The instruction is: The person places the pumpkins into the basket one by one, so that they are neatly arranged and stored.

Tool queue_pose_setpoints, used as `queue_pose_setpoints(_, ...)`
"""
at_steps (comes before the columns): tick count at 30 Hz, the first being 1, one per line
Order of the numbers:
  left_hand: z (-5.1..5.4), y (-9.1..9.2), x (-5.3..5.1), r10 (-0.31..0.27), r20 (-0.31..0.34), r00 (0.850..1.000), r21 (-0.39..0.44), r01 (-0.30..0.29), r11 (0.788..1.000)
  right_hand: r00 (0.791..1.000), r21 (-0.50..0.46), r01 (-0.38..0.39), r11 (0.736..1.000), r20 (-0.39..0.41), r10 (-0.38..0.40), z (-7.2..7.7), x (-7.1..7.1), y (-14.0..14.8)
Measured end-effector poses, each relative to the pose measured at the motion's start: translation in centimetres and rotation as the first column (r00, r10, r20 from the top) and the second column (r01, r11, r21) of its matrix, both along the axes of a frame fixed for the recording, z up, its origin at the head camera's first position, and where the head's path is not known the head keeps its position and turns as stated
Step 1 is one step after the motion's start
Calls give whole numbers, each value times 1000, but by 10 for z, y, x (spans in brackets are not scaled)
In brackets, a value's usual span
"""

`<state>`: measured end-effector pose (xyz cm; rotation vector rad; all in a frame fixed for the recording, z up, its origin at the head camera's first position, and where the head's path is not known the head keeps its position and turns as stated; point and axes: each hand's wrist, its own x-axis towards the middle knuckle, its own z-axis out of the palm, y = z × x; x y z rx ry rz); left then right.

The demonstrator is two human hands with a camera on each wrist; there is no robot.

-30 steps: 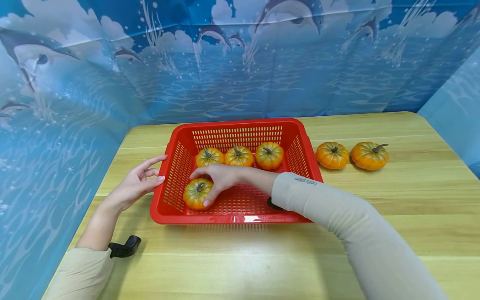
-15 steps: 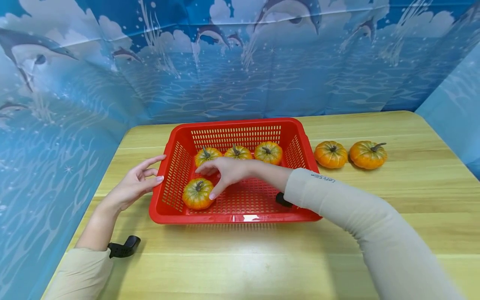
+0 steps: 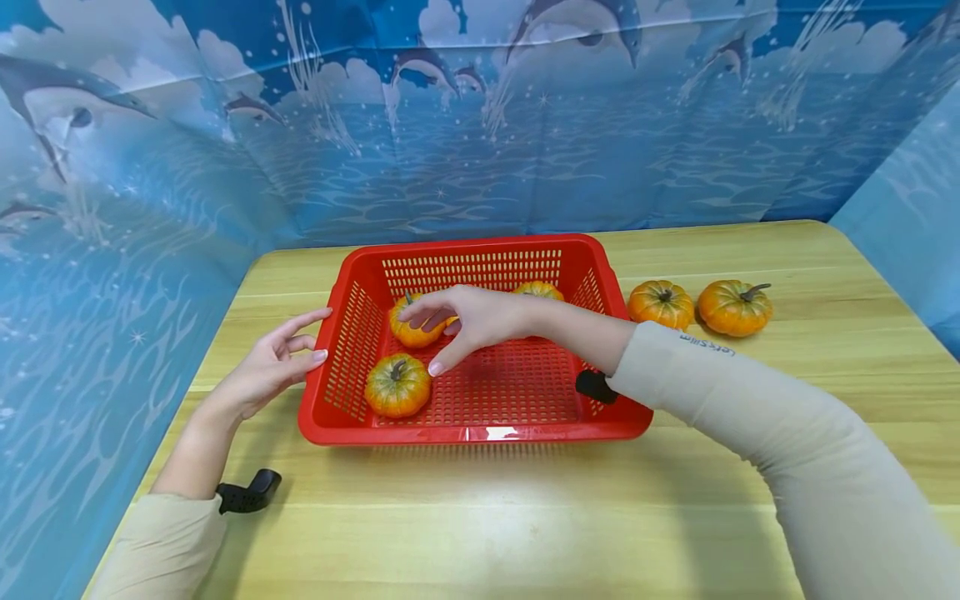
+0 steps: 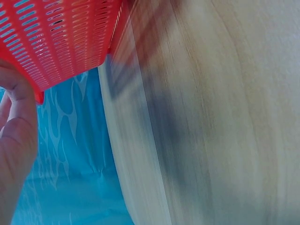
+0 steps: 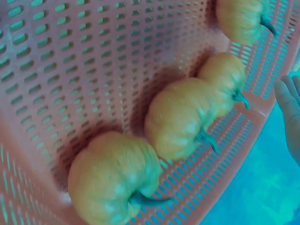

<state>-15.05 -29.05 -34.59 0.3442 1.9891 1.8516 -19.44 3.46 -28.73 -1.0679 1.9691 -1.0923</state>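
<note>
The right hand (image 3: pixel 483 317) hangs over the left half of the basket (image 3: pixel 420 436), palm down, its fingers loosely bent and holding nothing, with a wide gap between them and the thumb. The left hand (image 3: pixel 272 365) touches the basket's left rim with the tips of its index finger and thumb; the thumb is spread from the index finger, and the other fingers are bent.

The basket is glossy red plastic, rectangular with rounded corners, its walls and floor pierced by rows of slots. The pumpkins are small, squat and ribbed, orange streaked with green, each with a short brownish stem. The front-left pumpkin (image 3: pixel 398 385) sits near the basket's front-left corner, just beside the right thumb tip; whether they touch I cannot tell. The back-left pumpkin (image 3: pixel 412 327) lies near the far-left corner, partly behind the right fingers. The middle pumpkin (image 5: pixel 180 119), in the far row, is mostly hidden by the right hand in the head view but plain in the right wrist view. The back-right pumpkin (image 3: pixel 538 291) shows past the right wrist, towards the far-right corner.

On the pale wood-grain surface (image 3: pixel 480 517), two more pumpkins (image 3: pixel 735 308) sit side by side, right of the basket, towards the far edge.
</note>
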Motion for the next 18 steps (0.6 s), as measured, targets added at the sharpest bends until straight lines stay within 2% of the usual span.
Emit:
queue_pose_setpoints(6,1,1,0,-1,1,1000,1,1,1000,998,-29,58,998,26,-57,17,4,16)
queue_pose_setpoints(18,2,0,0,1,1,1000,-13,-1,1000,991,-54,130,990,-14,-131,39,11,48)
